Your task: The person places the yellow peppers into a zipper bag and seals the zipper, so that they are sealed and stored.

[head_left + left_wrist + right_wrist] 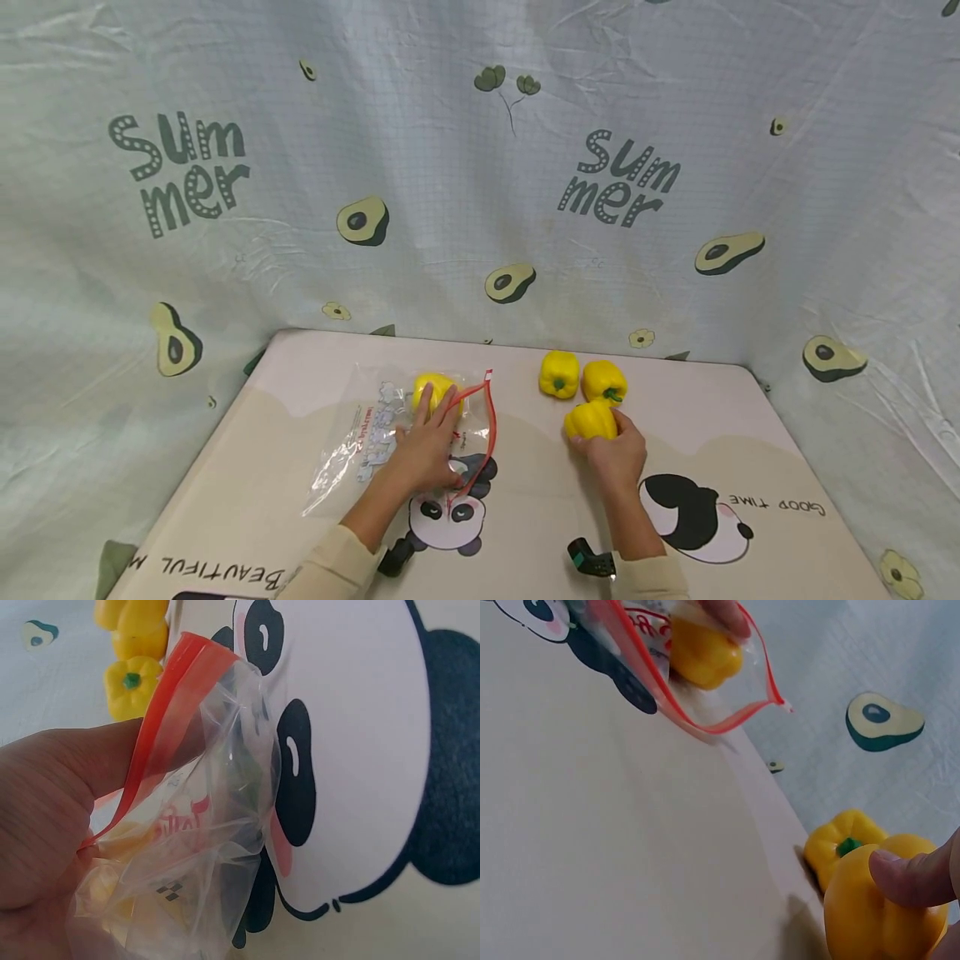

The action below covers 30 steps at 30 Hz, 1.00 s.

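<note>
A clear plastic zip bag [341, 462] with a red zip strip [492, 425] lies on the left of the table, its mouth parted toward the right. Inside it is a yellow bell pepper [426, 387]. My left hand [426, 457] is at the bag's mouth with fingers spread; in the left wrist view its straight thumb [112, 754] reaches behind the red strip. Another yellow bell pepper [587, 421] is gripped by my right hand [621, 460], whose thumb [907, 877] presses its side. Just behind it stand two more yellow bell peppers, one at left [558, 375] and one at right [604, 381].
The table [525, 517] has a printed cover with panda figures and lettering. Behind it and at both sides hangs a pale curtain [450, 167] with avocado prints. Black wrist devices show near the left wrist [396, 557] and right wrist [590, 558].
</note>
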Each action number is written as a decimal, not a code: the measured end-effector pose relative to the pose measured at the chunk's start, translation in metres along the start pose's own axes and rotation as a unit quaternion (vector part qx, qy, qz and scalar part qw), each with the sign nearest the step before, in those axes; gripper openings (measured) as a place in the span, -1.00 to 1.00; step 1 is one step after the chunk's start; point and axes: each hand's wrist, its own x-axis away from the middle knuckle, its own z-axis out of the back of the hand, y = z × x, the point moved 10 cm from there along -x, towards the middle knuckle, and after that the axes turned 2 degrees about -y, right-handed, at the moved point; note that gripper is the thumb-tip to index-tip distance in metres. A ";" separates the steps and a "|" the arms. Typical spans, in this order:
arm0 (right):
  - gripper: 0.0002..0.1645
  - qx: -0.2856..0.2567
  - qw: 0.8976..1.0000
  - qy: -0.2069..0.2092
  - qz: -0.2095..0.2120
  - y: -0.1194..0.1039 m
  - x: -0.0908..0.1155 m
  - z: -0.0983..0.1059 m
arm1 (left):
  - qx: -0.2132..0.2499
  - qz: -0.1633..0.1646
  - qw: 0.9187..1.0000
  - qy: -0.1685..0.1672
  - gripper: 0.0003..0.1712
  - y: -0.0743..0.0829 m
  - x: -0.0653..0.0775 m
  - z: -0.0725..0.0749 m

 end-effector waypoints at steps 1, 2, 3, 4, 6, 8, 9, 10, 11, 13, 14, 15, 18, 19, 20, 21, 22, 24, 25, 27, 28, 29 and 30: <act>0.05 0.001 1.000 -0.001 -0.001 0.000 0.000 -0.001 | 0.000 0.000 1.000 0.000 0.38 0.000 0.000 0.000; 0.06 0.002 1.000 -0.001 -0.002 0.000 0.000 -0.001 | -0.001 0.000 1.000 -0.001 0.38 0.000 0.000 0.000; 0.06 0.003 1.000 -0.001 -0.003 -0.001 0.000 -0.001 | -0.002 -0.001 1.000 -0.001 0.38 0.000 0.000 -0.001; 0.06 0.003 1.000 -0.001 -0.003 -0.001 0.000 -0.001 | -0.003 -0.002 1.000 0.000 0.38 0.000 -0.001 -0.001; 0.07 0.005 1.000 -0.004 -0.001 0.000 -0.001 -0.002 | -0.005 -0.004 1.000 0.000 0.38 0.000 -0.001 -0.001; 0.07 0.004 1.000 -0.009 0.000 0.000 0.000 -0.003 | -0.005 -0.004 1.000 0.000 0.38 0.000 -0.001 -0.001; 0.07 0.003 1.000 -0.012 0.000 0.000 0.000 -0.004 | -0.005 -0.004 1.000 0.000 0.39 0.000 -0.001 -0.001; 0.07 0.003 1.000 -0.016 0.002 -0.001 0.000 -0.006 | -0.005 -0.003 1.000 0.000 0.39 0.000 -0.001 -0.001; 0.07 0.003 1.000 -0.020 0.003 -0.001 0.001 -0.007 | -0.005 -0.003 1.000 0.000 0.39 0.000 0.000 -0.001; 0.06 0.002 1.000 -0.024 0.009 -0.002 0.002 -0.009 | -0.005 -0.003 1.000 0.000 0.38 0.000 0.000 -0.001; 0.06 0.003 1.000 -0.025 0.011 -0.002 0.002 -0.010 | -0.005 -0.003 1.000 0.000 0.38 0.000 0.000 -0.001; 0.05 0.002 1.000 -0.027 0.013 -0.003 0.003 -0.011 | -0.005 -0.003 1.000 0.000 0.38 0.000 0.000 -0.001; 0.05 0.001 0.999 -0.030 0.021 -0.004 0.004 -0.015 | -0.005 -0.003 1.000 -0.001 0.38 0.001 -0.001 -0.001; 0.05 0.002 0.999 -0.032 0.023 -0.005 0.004 -0.016 | -0.006 -0.002 1.000 -0.002 0.38 0.000 -0.001 -0.001; 0.06 0.002 0.999 -0.033 0.024 -0.005 0.004 -0.018 | -0.006 -0.002 1.000 -0.002 0.38 0.001 -0.001 -0.001; 0.05 0.002 0.999 -0.034 0.026 -0.005 0.004 -0.019 | -0.005 -0.002 1.000 -0.002 0.39 0.001 -0.001 -0.001; 0.05 0.002 0.999 -0.035 0.028 -0.006 0.004 -0.020 | -0.005 -0.002 1.000 -0.002 0.39 0.001 -0.001 -0.001; 0.05 0.006 0.999 -0.034 0.033 -0.007 0.005 -0.022 | -0.004 -0.001 1.000 -0.002 0.39 0.001 -0.001 -0.001; 0.05 0.007 0.999 -0.035 0.035 -0.007 0.006 -0.024 | -0.003 -0.001 1.000 -0.002 0.40 0.001 -0.001 -0.001; 0.05 0.007 0.999 -0.035 0.041 -0.009 0.006 -0.026 | -0.002 0.000 1.000 -0.003 0.40 0.001 -0.001 -0.001; 0.05 0.009 0.998 -0.036 0.042 -0.010 0.007 -0.027 | -0.003 0.001 1.000 -0.004 0.40 0.001 0.000 -0.002; 0.06 0.010 0.998 -0.038 0.044 -0.010 0.008 -0.029 | -0.003 0.001 1.000 -0.004 0.40 0.000 0.000 -0.002; 0.06 0.009 0.998 -0.040 0.045 -0.011 0.008 -0.030 | -0.003 0.001 1.000 -0.004 0.40 0.000 0.000 -0.002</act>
